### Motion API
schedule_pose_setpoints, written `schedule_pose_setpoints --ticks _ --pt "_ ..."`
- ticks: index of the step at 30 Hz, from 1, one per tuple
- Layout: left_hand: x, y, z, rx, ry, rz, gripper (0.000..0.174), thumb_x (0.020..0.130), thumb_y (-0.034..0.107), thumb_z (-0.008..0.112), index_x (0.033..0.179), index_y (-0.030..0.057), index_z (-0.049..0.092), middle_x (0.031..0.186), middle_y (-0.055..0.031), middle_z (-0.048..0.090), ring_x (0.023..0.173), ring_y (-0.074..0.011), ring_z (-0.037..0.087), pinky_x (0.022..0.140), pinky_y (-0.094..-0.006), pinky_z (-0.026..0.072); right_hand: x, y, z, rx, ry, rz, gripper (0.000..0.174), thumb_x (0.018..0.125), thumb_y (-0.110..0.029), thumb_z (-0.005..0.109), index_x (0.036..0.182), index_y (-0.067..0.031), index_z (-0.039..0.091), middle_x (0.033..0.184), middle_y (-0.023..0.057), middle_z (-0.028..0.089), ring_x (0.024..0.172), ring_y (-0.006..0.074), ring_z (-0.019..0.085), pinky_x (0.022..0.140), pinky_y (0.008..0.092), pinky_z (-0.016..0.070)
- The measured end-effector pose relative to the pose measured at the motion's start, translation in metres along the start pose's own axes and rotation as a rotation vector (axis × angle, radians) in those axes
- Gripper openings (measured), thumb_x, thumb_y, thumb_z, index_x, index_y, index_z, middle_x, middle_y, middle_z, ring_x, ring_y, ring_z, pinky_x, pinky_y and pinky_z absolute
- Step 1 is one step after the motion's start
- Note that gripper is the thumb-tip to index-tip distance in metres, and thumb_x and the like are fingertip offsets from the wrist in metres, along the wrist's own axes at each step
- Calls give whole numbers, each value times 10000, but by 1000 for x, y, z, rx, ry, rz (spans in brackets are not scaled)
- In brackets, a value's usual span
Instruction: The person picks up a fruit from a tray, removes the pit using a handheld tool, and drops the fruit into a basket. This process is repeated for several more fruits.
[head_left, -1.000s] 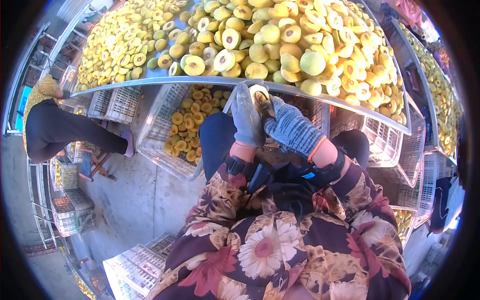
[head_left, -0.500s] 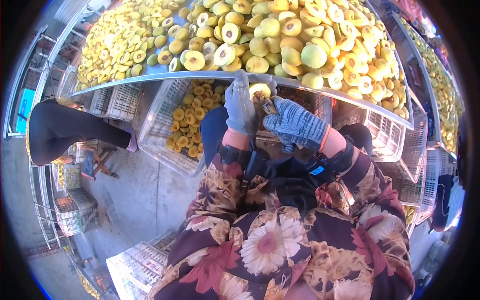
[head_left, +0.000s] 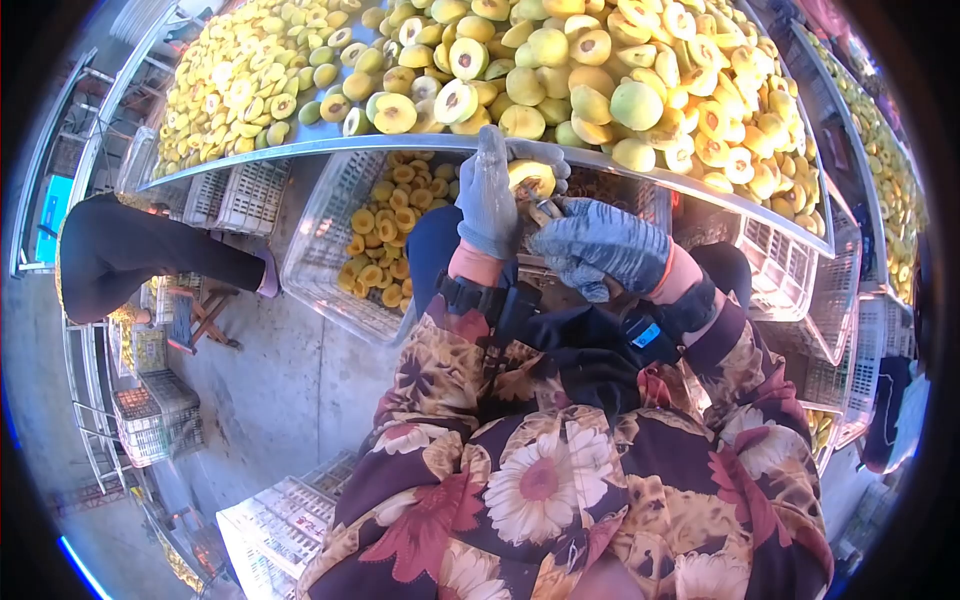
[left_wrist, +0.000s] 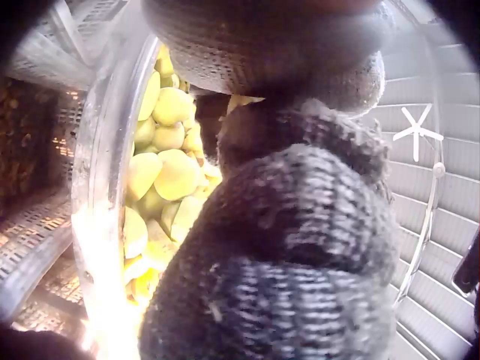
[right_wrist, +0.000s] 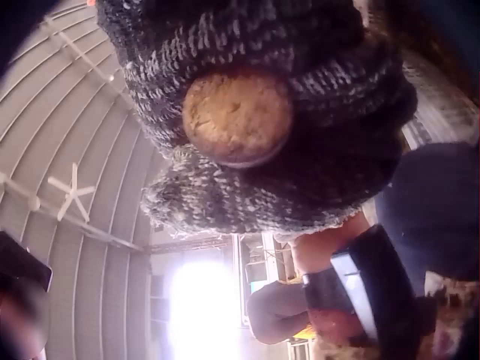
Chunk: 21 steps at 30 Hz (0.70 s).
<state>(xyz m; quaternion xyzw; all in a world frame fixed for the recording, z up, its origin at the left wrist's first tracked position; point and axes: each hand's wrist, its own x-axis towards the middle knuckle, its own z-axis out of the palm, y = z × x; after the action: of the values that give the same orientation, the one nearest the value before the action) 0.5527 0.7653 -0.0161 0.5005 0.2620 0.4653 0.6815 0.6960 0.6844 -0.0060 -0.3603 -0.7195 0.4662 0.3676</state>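
My left hand [head_left: 488, 200], in a grey glove, holds a yellow peach half [head_left: 533, 178] just below the metal table edge. Its knitted fingers [left_wrist: 300, 225] fill much of the left wrist view. My right hand [head_left: 605, 245], in a grey-striped knit glove, grips a tool [head_left: 545, 208] whose metal end is at the peach's near side. The tool's round wooden handle end [right_wrist: 238, 118] pokes out of the curled fingers in the right wrist view. Between the two hands, part of the tool is hidden.
Peach halves [head_left: 525, 120] are heaped on the metal-rimmed table [head_left: 380, 143] in front. Below it stands a plastic crate [head_left: 310, 245] with more halves. Other crates [head_left: 785, 265] stand at the right. A seated person's leg [head_left: 180, 250] shows at left, beside a wooden stool [head_left: 205, 320].
My left hand has moved slightly up toward the table edge with the peach half. The right hand has rolled over at the wrist, and the peach's cut face is less visible than before.
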Motion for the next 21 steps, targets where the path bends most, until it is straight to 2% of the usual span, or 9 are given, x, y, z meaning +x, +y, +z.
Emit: schedule_pose_setpoints --ticks 3,5,6,9,11,14,16,18,21 --pt "3 -5 1 -60 59 -66 732 965 581 268 871 -55 618 741 -136 650 622 -191 633 574 -290 536 18 -16 4 -13 48 454 224 884 -148 532 1045 7 513 746 110 579 528 205 579 445 295 474" --pt "4 -6 3 -105 63 -111 712 973 569 232 928 -46 588 769 -130 649 659 -181 636 616 -277 540 24 -22 4 -23 81 761 256 860 -176 551 1025 10 489 734 148 584 511 244 600 431 328 492" --pt "4 -7 3 -126 67 -134 704 976 563 215 957 -42 573 782 -127 649 677 -176 637 636 -271 543 22 -9 5 -113 101 678 304 856 -185 563 1049 30 468 717 177 592 486 270 603 402 347 489" --pt "4 -10 4 -32 55 -8 675 970 566 274 976 -47 559 797 -124 650 671 -179 638 635 -275 543 25 -10 5 -383 94 629 356 848 -198 571 1103 27 464 781 216 625 613 305 648 510 390 522" --pt "3 -7 10 3 119 26 677 972 566 261 904 -22 589 754 -111 637 620 -183 616 600 -276 527 24 -4 6 -562 98 570 400 843 -212 580 1143 23 460 830 231 641 704 325 663 600 415 533" --pt "14 -28 -2 223 223 116 624 978 545 289 898 9 598 751 -90 620 612 -182 604 593 -281 511 22 -8 7 -762 98 561 427 836 -209 577 1178 20 460 883 233 650 809 341 659 714 433 523" --pt "18 -36 -7 243 299 31 573 977 531 325 931 25 591 778 -76 611 648 -178 604 611 -287 505 19 -8 10 -861 125 560 414 832 -188 567 1176 19 465 884 222 651 821 344 656 732 435 518" --pt "18 -30 -2 77 377 -215 532 971 525 363 966 39 581 812 -64 603 702 -173 605 634 -294 500 13 3 14 -946 184 533 385 827 -158 554 1159 19 474 860 205 652 787 344 656 703 432 521" --pt "17 -35 -3 -38 305 -249 565 959 557 349 987 41 579 855 -74 618 779 -183 611 684 -281 505 7 4 19 -1094 223 531 349 821 -116 527 1145 8 489 844 191 641 765 342 649 681 422 522"
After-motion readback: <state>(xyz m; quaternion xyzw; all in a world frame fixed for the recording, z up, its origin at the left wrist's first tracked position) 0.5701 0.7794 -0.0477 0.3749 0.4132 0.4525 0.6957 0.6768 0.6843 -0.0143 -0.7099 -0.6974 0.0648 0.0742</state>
